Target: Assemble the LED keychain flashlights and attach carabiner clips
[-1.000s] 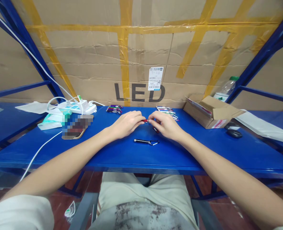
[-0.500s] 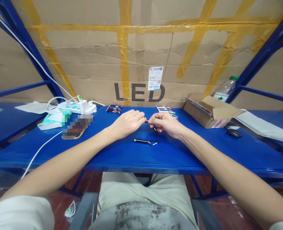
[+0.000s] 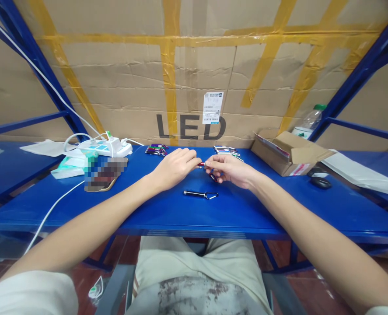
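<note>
A slim red keychain flashlight (image 3: 201, 165) is held between my two hands above the blue table. My left hand (image 3: 178, 168) is closed round its left part, knuckles up, hiding most of it. My right hand (image 3: 230, 170) pinches the other end between thumb and index finger; a dark carabiner (image 3: 213, 177) hangs under those fingers. Just below, a black keychain flashlight (image 3: 194, 193) with a silver tip and a carabiner lies flat on the table. Behind my hands are two groups of similar flashlights, one at the left (image 3: 156, 149) and one at the right (image 3: 225, 151).
On the left are a power strip (image 3: 113, 146) with white cables, a green-and-white packet (image 3: 69, 164) and a phone (image 3: 106, 175). An open cardboard box (image 3: 288, 153), a black mouse (image 3: 321, 182) and a bottle (image 3: 312, 120) stand right. A large taped carton (image 3: 131, 87) closes off the back.
My right hand has turned slightly, its fingers opening a little around the red flashlight's end, and more of the red body shows between my hands. The black flashlight has stayed put.
</note>
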{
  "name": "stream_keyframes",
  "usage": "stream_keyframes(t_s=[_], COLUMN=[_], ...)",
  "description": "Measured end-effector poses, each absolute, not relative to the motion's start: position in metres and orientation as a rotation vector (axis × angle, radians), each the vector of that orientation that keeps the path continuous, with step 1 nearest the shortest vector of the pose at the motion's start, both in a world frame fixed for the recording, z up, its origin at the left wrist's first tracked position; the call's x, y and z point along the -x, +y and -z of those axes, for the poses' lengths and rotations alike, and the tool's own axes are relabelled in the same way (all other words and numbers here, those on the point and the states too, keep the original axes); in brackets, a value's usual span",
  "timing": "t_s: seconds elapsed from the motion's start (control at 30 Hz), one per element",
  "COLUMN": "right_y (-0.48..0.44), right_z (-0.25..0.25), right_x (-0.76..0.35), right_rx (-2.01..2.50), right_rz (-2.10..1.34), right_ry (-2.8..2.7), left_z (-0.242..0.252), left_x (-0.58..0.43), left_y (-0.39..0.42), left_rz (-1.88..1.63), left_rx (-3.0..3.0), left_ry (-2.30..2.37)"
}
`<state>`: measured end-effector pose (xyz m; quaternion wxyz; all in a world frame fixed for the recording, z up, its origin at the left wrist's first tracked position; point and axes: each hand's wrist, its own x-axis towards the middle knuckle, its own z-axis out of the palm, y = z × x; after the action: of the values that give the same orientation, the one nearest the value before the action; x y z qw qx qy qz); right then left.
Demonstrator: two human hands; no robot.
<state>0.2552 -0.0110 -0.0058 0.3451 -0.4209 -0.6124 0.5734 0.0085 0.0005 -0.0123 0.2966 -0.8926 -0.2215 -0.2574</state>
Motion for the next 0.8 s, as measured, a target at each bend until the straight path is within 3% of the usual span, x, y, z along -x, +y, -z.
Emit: stream_keyframes(t_s=[0.27, 0.37, 0.8], right_y=[-0.005, -0.006, -0.010], right_z=[0.022, 0.023, 0.008], right_x=[-0.254, -0.255, -0.256], right_rx=[1.074, 1.049, 1.020], right_rz=[-0.732, -0.615, -1.526], right_ry=[-2.057, -2.145, -1.644], left_z=[0.017, 0.017, 0.012], left_x=[-0.003, -0.002, -0.008], left_y=[0.005, 0.006, -0.002], left_rz=[0.708, 0.714, 0.685], left_rx=[2.657, 2.686, 2.396], left_ry=[-0.741, -0.747, -0.529])
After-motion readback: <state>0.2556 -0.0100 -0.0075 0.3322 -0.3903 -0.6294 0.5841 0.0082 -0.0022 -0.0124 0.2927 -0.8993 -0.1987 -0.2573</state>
